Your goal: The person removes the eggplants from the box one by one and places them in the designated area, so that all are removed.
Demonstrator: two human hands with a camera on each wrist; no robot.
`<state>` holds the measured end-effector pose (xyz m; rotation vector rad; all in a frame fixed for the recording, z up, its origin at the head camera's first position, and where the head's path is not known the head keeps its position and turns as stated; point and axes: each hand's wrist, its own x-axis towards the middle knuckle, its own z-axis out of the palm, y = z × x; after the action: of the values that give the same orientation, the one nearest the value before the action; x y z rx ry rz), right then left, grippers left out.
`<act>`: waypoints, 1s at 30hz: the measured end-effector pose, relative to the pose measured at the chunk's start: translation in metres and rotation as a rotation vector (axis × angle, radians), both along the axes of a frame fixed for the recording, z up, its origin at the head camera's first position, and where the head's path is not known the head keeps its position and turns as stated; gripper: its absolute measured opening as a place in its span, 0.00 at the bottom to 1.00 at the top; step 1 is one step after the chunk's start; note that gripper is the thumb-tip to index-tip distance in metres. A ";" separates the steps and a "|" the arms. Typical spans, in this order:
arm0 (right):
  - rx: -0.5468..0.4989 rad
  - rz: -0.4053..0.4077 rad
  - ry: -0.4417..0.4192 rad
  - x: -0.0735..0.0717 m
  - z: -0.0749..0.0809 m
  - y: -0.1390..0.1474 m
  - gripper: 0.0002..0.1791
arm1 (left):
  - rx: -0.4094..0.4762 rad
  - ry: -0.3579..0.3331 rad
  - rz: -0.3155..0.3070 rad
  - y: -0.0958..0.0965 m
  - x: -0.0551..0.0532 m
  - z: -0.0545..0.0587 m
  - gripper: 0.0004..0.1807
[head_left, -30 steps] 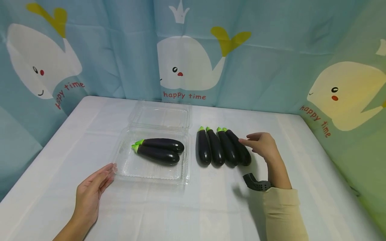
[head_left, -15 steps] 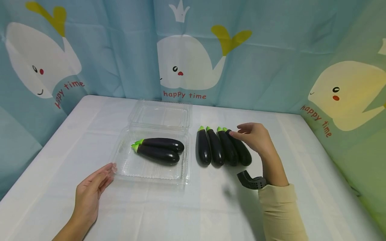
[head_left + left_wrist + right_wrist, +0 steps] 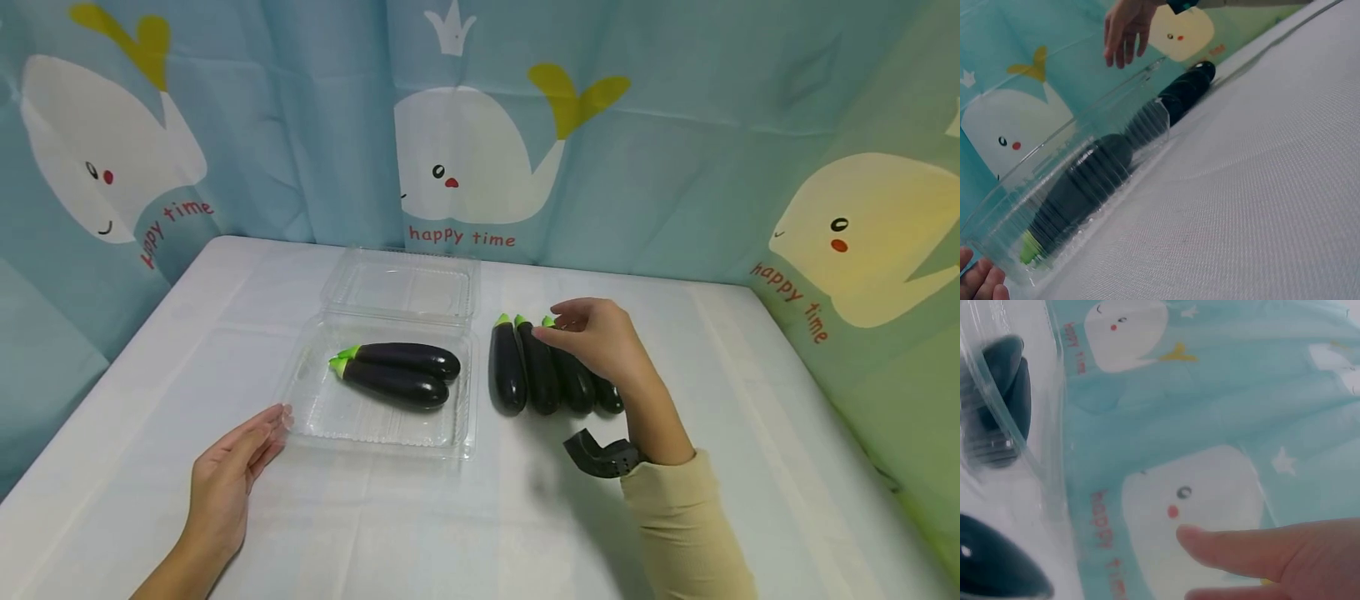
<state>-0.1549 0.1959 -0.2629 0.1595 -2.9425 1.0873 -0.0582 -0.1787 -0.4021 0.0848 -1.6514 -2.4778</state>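
In the head view, my left hand (image 3: 223,479) has its fingertips at the near left corner of a clear plastic clamshell container (image 3: 330,421). The left wrist view shows those fingers (image 3: 985,280) against its ribbed side. Two glossy dark eggplants with green stems, one the front eggplant (image 3: 393,385), lie side by side in the base. My right hand (image 3: 600,337) is over the row of several eggplants right of the container, thumb and fingers apart and nothing between them. It partly hides the rightmost ones; the leftmost eggplant (image 3: 508,367) shows fully.
The container's lid (image 3: 401,287) lies folded back behind the base. A white cloth covers the table (image 3: 420,533). Behind and beside it hangs a blue-green curtain (image 3: 322,125) with whale prints. A black strap mount (image 3: 600,457) sits at my right wrist.
My right hand has moved left across the eggplant row, from beside the rightmost one toward the stems of the middle ones. The left hand, container and eggplants stay in place.
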 end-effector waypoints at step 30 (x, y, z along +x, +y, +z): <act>0.113 0.264 -0.024 0.005 -0.025 -0.077 0.24 | -0.031 -0.008 0.010 0.000 0.000 0.000 0.12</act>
<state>-0.1501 0.1192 -0.2882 0.5539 -3.0698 0.9484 -0.0578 -0.1791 -0.4021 0.0996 -1.6871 -2.4469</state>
